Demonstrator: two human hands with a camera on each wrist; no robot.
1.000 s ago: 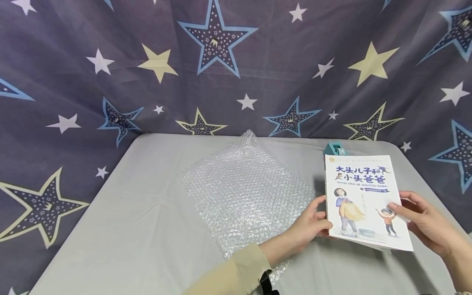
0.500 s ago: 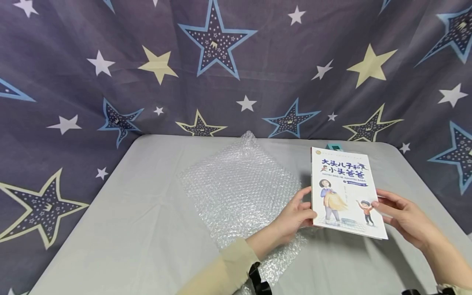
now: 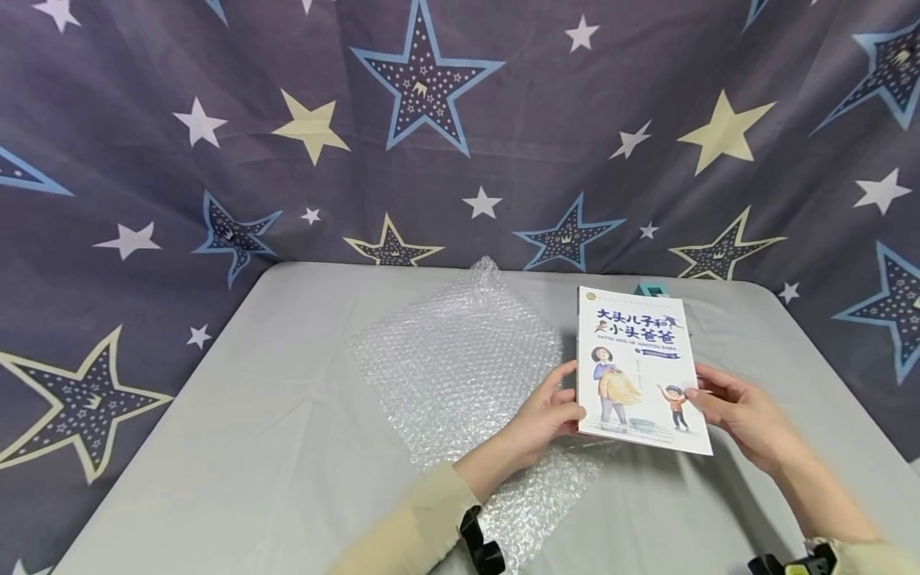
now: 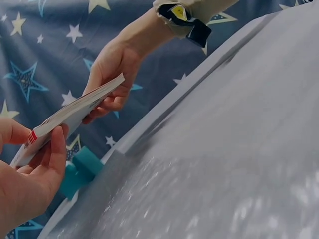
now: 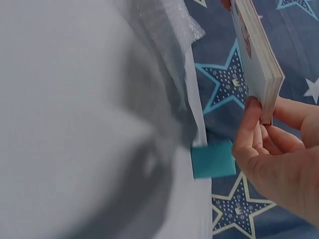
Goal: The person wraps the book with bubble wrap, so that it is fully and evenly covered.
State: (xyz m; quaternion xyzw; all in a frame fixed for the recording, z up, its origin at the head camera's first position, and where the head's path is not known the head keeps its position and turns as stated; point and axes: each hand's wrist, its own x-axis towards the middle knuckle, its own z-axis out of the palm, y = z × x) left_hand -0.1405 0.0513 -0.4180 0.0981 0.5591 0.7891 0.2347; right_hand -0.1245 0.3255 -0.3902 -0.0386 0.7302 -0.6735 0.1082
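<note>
A white paperback book [image 3: 640, 375] with blue Chinese lettering and drawn figures on its cover is held up between both hands. My left hand [image 3: 542, 415] grips its left edge by the spine, thumb on the front and fingers behind. On the opposite edge, my right hand [image 3: 747, 419] pinches the book with the thumb on the cover. Both wrist views show the book tilted and raised above the table. A sheet of bubble wrap [image 3: 460, 359] lies flat on the table, partly under the left forearm and the book's left side.
Behind the book, a teal tape dispenser [image 3: 651, 290] stands near the table's back edge, partly hidden. The grey-white cloth of the table [image 3: 237, 431] stretches to the left. A dark curtain [image 3: 503, 104] with printed stars hangs along the back.
Both hands have carried the book leftward and slightly away, from the table's right side to the bubble wrap's right edge. The bubble wrap has stayed in place.
</note>
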